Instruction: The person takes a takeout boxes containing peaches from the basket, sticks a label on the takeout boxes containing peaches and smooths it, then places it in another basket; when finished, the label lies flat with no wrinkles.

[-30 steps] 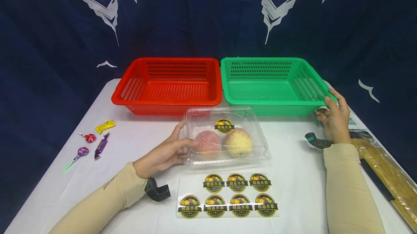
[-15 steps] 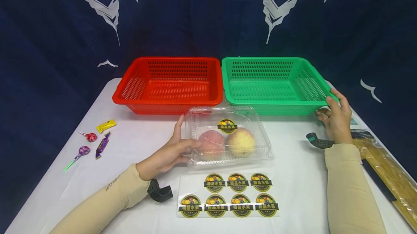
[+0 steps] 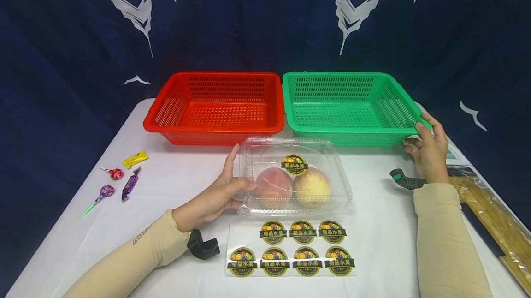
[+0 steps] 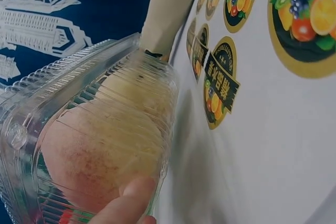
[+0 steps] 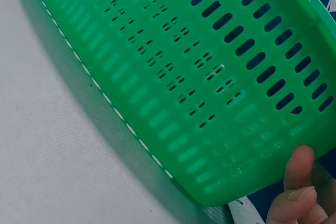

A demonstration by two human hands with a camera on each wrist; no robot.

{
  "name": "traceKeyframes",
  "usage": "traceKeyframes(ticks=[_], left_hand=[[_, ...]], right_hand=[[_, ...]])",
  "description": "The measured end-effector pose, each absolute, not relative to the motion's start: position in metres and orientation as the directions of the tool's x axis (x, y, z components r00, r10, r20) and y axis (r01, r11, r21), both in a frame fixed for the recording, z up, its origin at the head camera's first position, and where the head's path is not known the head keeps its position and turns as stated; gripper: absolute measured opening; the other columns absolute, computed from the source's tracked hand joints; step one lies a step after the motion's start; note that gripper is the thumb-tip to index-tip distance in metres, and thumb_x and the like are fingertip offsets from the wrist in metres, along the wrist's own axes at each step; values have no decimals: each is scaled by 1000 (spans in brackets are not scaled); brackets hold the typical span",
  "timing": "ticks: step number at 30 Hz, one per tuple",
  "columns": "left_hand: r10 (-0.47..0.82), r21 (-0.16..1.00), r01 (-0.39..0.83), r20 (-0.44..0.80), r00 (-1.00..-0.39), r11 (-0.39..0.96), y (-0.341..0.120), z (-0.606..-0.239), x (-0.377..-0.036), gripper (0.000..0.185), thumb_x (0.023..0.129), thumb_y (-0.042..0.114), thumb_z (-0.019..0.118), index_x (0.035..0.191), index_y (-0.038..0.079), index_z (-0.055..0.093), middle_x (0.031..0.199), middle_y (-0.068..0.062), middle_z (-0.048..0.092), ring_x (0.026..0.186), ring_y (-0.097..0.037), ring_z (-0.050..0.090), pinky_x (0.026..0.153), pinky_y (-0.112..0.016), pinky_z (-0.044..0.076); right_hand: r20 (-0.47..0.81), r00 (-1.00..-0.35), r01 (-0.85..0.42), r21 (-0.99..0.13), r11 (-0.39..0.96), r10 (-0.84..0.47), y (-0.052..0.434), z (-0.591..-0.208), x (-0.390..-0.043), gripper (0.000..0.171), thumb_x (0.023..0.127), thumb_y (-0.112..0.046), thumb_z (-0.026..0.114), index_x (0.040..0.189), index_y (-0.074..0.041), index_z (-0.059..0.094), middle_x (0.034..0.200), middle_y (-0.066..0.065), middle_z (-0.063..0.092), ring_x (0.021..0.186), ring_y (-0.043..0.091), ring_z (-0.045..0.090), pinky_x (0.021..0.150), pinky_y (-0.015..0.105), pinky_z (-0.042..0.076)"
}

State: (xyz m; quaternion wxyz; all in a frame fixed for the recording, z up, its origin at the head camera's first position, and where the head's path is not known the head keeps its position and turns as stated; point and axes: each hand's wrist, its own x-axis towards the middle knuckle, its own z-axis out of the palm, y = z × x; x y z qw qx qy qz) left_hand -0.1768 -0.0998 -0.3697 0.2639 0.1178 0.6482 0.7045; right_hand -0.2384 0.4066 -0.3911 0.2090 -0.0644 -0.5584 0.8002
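Note:
A clear plastic clamshell box [image 3: 317, 146] with two peaches inside, one pink [image 3: 274, 186] and one yellowish [image 3: 311, 188], sits in front of the baskets. On its lid is a round black-and-gold fruit sticker [image 3: 294, 165]. My left hand [image 3: 217, 195] holds the box by its left end, the thumb [image 4: 128, 203] on the clear side and the index finger stretched up along the edge; its other fingers are partly hidden. At the right, my right hand [image 3: 429, 152] grips the front right corner of a green basket [image 3: 352, 130]; the right wrist view shows its fingertips [image 5: 300, 161] against the wall.
A red basket [image 3: 213, 129] stands left of the green one. A sheet of several round stickers [image 3: 244, 233] lies in front. Wrapped candies [image 3: 135, 159] and lollipops [image 3: 106, 191] lie at left. A wooden board in plastic [image 3: 489, 210] lies along the right edge.
The clamshell box has shifted slightly right and toward me, its lid tipping more into view. My left index finger has straightened upward. The right hand stays at the green basket's corner.

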Motion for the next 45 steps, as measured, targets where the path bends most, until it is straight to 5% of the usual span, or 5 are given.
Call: traceKeyframes(ticks=[9, 16, 20, 28, 45], left_hand=[[533, 980, -197, -161, -831, -11, -102, -359, -175, 111, 94, 23, 62, 169, 44, -17, 152, -30, 39, 135, -38, 55, 100, -54, 56], [572, 988, -154, -107, -813, -33, -103, -347, -177, 104, 95, 23, 59, 171, 45, -9, 172, -18, 1, 130, -38, 59, 98, -49, 59], [581, 991, -131, -99, -808, -13, -101, -337, -179, 104, 94, 26, 57, 170, 45, -11, 175, -13, -4, 133, -40, 59, 97, -48, 57], [589, 990, -138, -114, -800, 4, -95, -316, -187, 101, 95, 30, 53, 170, 43, -12, 175, -18, 2, 143, -48, 48, 99, -53, 54], [554, 993, -105, -61, -830, -48, -66, -289, -215, 98, 94, 31, 52, 171, 40, -7, 162, -21, 35, 142, -45, 49, 111, -66, 48]], right_hand=[[130, -902, -256, -928, -271, 411, 405, -391, -238, 40, 111, -20, 61, 150, -26, 53, 123, 4, 52, 69, 12, 62, 52, 18, 51], [132, -899, -259, -930, -262, 418, 405, -391, -239, 39, 112, -21, 60, 150, -26, 52, 123, 4, 52, 69, 12, 62, 53, 18, 51], [129, -895, -256, -932, -258, 426, 405, -391, -239, 39, 112, -21, 59, 151, -27, 52, 123, 3, 52, 69, 12, 62, 53, 19, 50], [125, -895, -256, -930, -264, 429, 404, -392, -241, 38, 113, -21, 57, 149, -27, 52, 121, 4, 50, 67, 13, 62, 52, 20, 49], [130, -883, -220, -964, -152, 452, 405, -395, -241, 42, 114, -29, 53, 155, -30, 46, 125, 0, 50, 74, 12, 59, 55, 18, 48]])
